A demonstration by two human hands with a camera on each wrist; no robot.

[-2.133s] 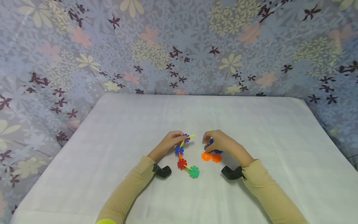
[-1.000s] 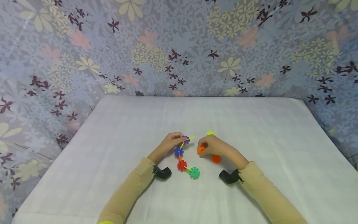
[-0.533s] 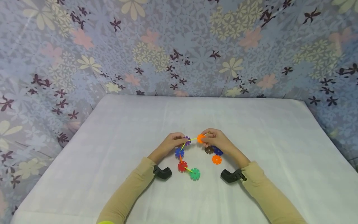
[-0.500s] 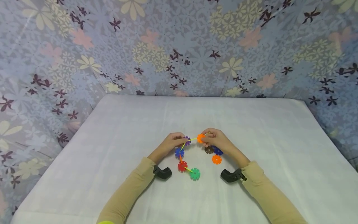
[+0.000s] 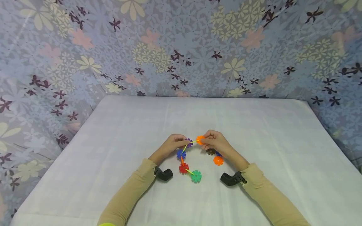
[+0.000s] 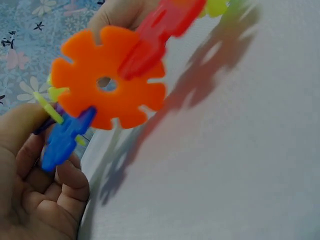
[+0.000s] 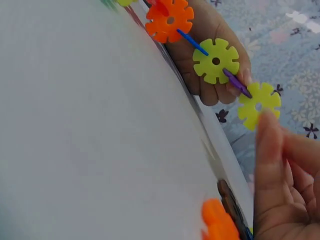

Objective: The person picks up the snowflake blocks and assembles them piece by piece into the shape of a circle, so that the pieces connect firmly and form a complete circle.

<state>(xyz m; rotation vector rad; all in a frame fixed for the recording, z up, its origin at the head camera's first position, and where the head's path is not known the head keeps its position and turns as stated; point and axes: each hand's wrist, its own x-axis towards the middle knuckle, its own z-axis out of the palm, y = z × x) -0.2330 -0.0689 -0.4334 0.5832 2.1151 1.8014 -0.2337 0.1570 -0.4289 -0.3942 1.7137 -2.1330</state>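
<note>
A chain of notched plastic discs (image 5: 179, 154) curves just below the middle of the head view, open toward the right. Its discs are flat, bright and opaque, with a round hole at the centre and slots around the rim; neighbours join slot into slot, so face-on and edge-on pieces alternate. From the lower end run a green disc (image 5: 198, 178), a thin yellow piece (image 5: 190, 172), a red disc (image 5: 182, 169), an orange link (image 6: 107, 105), a blue disc (image 5: 183, 156), another yellow piece (image 5: 184, 148), a purple disc (image 5: 190, 144), a third yellow piece (image 5: 195, 141) and, at the upper right end, an orange end disc (image 5: 199, 141). In the left wrist view the orange link shows its whole scalloped face.

The left hand (image 5: 172, 144), left of the chain's top, pinches it at the purple disc. The right hand (image 5: 217, 142) pinches the orange end disc between thumb and fingers.

Beneath the right hand, a brown disc (image 5: 208, 152), a partly hidden dark blue disc (image 5: 219, 154) and a loose orange disc (image 5: 216, 162) lie close together on the white surface (image 5: 141, 125).

Tan sleeves (image 5: 268, 191) enter from the lower corners, a black wrist device (image 5: 232, 179) at each cuff. Flowered fabric (image 5: 169, 84) fills the upper frame.
</note>
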